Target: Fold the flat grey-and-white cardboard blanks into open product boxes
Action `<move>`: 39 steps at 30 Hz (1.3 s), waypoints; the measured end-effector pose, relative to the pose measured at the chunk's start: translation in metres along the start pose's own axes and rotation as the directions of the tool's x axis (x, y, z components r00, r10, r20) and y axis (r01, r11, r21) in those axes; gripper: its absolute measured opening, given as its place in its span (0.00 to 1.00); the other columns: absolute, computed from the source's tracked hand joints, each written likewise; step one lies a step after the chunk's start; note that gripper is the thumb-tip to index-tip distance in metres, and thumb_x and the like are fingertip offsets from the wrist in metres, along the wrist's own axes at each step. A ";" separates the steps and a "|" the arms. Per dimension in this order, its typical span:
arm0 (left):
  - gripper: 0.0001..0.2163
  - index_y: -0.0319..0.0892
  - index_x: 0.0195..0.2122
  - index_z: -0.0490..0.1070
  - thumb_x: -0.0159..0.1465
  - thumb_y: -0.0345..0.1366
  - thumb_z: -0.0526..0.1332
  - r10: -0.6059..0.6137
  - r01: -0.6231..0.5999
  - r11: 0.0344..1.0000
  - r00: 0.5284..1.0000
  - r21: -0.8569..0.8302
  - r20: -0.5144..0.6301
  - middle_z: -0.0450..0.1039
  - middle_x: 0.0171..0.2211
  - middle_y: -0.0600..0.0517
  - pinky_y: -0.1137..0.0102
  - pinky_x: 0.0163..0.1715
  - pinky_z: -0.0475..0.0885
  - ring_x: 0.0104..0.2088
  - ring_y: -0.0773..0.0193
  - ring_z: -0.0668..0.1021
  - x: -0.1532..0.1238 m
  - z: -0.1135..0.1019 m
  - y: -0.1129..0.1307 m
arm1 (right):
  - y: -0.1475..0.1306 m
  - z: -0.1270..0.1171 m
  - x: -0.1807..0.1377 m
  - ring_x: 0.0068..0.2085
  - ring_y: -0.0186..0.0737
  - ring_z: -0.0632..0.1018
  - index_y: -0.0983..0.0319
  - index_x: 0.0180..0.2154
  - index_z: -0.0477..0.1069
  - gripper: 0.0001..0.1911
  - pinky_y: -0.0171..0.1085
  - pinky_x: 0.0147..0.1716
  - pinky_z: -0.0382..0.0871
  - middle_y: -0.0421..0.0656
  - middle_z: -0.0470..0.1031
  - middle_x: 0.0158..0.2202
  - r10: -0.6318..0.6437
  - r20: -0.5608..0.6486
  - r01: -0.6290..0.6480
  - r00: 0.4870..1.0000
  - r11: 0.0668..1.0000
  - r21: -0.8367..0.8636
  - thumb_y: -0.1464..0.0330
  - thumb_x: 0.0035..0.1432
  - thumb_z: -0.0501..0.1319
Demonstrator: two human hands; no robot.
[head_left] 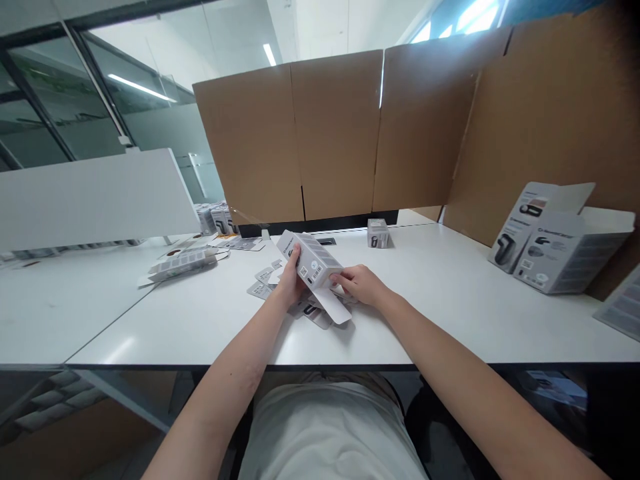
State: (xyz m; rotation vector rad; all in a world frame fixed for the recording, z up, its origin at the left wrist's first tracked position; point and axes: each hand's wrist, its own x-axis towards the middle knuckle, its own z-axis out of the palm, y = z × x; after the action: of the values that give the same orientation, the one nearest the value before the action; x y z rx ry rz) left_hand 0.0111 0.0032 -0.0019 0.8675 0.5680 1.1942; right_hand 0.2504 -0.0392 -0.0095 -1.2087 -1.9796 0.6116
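Observation:
A small grey-and-white product carton (pixel 311 259) is held tilted above the white table (pixel 450 300), its open end flap hanging toward me. My left hand (pixel 290 277) wraps round the carton's left side. My right hand (pixel 361 285) pinches its lower right end near the flap. Under the carton lies a small pile of flat, unfolded cartons (pixel 265 283).
A tall cardboard screen (pixel 340 133) stands along the table's far edge. One folded small carton (pixel 378 233) sits near it. Larger open product boxes (pixel 560 240) lean at the right. More flat cartons (pixel 183 263) and small boxes (pixel 215 219) lie at the left.

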 end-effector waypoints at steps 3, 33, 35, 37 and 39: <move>0.34 0.45 0.66 0.80 0.71 0.66 0.74 0.001 0.000 1.000 0.999 0.024 -0.034 0.89 0.55 0.40 0.47 0.60 0.86 0.58 0.36 0.90 0.002 -0.001 -0.002 | 0.002 0.001 0.001 0.27 0.45 0.77 0.58 0.32 0.84 0.37 0.42 0.34 0.68 0.44 0.80 0.25 0.029 0.007 -0.029 1.000 1.000 -0.002 0.35 0.74 0.60; 0.33 0.46 0.64 0.80 0.69 0.64 0.77 -0.008 0.011 0.999 0.998 0.042 -0.066 0.90 0.56 0.41 0.50 0.63 0.84 0.59 0.39 0.90 -0.003 0.007 -0.006 | -0.001 0.001 0.001 0.25 0.45 0.78 0.57 0.24 0.78 0.38 0.42 0.30 0.69 0.46 0.80 0.24 0.010 -0.050 -0.011 0.999 1.000 -0.009 0.35 0.72 0.61; 0.33 0.46 0.65 0.80 0.70 0.64 0.77 -0.005 0.008 0.999 0.998 0.050 -0.066 0.90 0.55 0.41 0.50 0.63 0.84 0.59 0.39 0.90 -0.004 0.007 -0.006 | -0.001 0.001 0.002 0.25 0.44 0.76 0.57 0.22 0.75 0.39 0.42 0.31 0.67 0.47 0.79 0.23 -0.009 -0.056 0.007 0.998 0.999 -0.044 0.35 0.73 0.61; 0.33 0.46 0.65 0.80 0.70 0.64 0.76 -0.008 0.011 0.998 0.998 0.055 -0.063 0.90 0.55 0.41 0.50 0.63 0.84 0.59 0.39 0.90 -0.004 0.008 -0.006 | -0.002 0.001 0.002 0.25 0.44 0.76 0.57 0.21 0.73 0.40 0.42 0.30 0.67 0.47 0.79 0.23 -0.013 -0.057 0.011 0.998 0.999 -0.033 0.34 0.72 0.60; 0.34 0.46 0.66 0.80 0.70 0.64 0.76 -0.017 0.020 0.998 0.998 0.052 -0.059 0.90 0.55 0.41 0.50 0.63 0.85 0.58 0.39 0.90 -0.004 0.008 -0.006 | -0.002 0.002 0.002 0.25 0.44 0.76 0.57 0.21 0.72 0.39 0.42 0.29 0.67 0.46 0.79 0.23 -0.002 -0.054 0.002 0.999 1.000 0.003 0.34 0.71 0.60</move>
State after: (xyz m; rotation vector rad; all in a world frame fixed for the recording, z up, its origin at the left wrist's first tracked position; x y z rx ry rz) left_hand 0.0198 -0.0036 -0.0025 0.8724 0.6560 1.1956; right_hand 0.2474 -0.0387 -0.0084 -1.2091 -1.9338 0.5745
